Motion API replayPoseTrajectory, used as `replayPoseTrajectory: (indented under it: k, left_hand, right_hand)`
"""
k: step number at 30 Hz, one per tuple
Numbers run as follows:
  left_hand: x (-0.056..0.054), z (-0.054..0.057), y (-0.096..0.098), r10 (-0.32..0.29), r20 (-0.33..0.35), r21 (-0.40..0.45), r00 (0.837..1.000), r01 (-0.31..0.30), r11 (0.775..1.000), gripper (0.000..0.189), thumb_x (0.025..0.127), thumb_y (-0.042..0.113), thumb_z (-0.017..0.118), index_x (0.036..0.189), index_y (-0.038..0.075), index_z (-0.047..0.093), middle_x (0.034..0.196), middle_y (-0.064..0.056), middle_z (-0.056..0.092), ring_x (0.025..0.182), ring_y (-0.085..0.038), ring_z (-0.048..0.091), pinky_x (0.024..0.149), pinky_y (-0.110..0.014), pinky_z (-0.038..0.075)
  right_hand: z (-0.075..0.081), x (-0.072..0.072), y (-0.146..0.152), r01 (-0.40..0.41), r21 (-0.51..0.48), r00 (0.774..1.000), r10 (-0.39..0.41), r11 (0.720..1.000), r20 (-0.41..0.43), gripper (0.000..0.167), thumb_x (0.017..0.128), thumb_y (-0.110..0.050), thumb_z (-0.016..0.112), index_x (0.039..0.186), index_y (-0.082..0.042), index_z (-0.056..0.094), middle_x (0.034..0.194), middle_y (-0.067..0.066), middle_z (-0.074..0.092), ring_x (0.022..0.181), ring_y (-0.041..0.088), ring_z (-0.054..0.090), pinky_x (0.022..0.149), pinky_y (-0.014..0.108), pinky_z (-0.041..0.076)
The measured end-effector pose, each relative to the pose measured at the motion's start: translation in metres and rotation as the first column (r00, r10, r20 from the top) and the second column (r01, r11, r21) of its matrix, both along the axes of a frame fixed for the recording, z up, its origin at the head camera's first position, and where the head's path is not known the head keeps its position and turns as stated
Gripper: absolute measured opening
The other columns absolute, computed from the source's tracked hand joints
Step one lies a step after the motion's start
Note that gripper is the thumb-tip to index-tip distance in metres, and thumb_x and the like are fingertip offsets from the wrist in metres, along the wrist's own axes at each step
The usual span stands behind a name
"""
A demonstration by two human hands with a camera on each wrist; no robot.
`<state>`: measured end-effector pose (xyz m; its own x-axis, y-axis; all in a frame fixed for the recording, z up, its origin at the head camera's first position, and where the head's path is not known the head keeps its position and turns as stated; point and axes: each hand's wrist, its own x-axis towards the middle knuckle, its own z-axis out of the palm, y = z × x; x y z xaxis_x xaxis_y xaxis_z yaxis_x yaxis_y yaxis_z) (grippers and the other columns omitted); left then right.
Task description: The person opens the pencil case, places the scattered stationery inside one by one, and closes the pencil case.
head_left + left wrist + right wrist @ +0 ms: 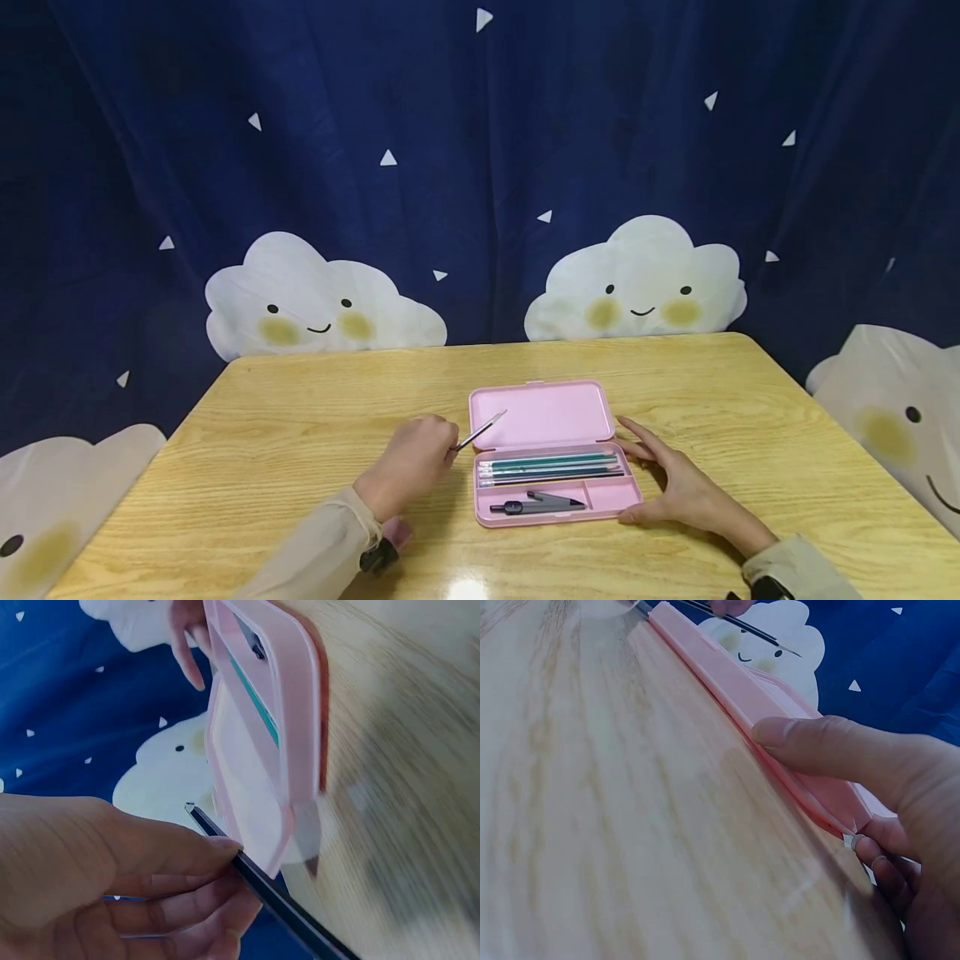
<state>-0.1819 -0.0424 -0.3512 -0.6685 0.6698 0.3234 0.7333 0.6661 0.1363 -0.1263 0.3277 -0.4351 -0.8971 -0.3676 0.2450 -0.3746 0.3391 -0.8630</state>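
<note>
My left hand (416, 462) pinches a dark pencil (480, 431) between thumb and fingers, just left of a pink pencil case (536, 522). The pencil slants up to the right, its pointed end over the left side of the open lid (540, 417). In the right wrist view the pencil (742, 625) shows dark with light stripes. My right hand (678, 487) holds the case's right end, the thumb (780, 735) against its wall and other fingers round the far corner. Inside lie several green and dark pencils (551, 461) in the back compartment and a grey compass (551, 504) in the front one.
The case stands on a wooden table (315, 400), its lid laid back away from me. A small pink object (397, 532), partly hidden, shows by the left wrist. Behind the table hangs a dark blue curtain (420, 92) with clouds and white triangles.
</note>
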Motion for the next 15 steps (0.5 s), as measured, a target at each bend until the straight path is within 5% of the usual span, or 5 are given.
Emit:
replayPoseTrajectory:
  k: [5,15]
  left_hand:
    - [0.000,0.002,0.017,-0.067,-0.020,-0.027,0.998,0.067,0.997,0.026,0.077,-0.005,0.066,0.061,0.011,0.052,0.060,0.001,0.052,0.053,-0.009,0.041,0.045,-0.026,0.038]
    - [0.004,0.007,0.057,-0.107,-0.027,-0.181,0.994,0.100,0.978,0.018,0.085,0.004,0.067,0.069,0.009,0.060,0.065,0.000,0.059,0.054,-0.009,0.052,0.047,-0.026,0.044]
  right_hand:
    - [0.000,0.000,0.001,-0.003,-0.018,1.000,0.004,1.000,0.005,0.114,0.065,-0.010,0.089,0.153,-0.006,0.017,0.140,0.025,0.047,0.128,0.001,0.043,0.099,0.010,0.032]
    - [-0.002,-0.001,0.002,-0.001,-0.015,1.000,0.001,1.000,0.017,0.114,0.065,-0.011,0.089,0.153,-0.008,0.017,0.140,0.023,0.048,0.128,0.001,0.043,0.099,0.009,0.031]
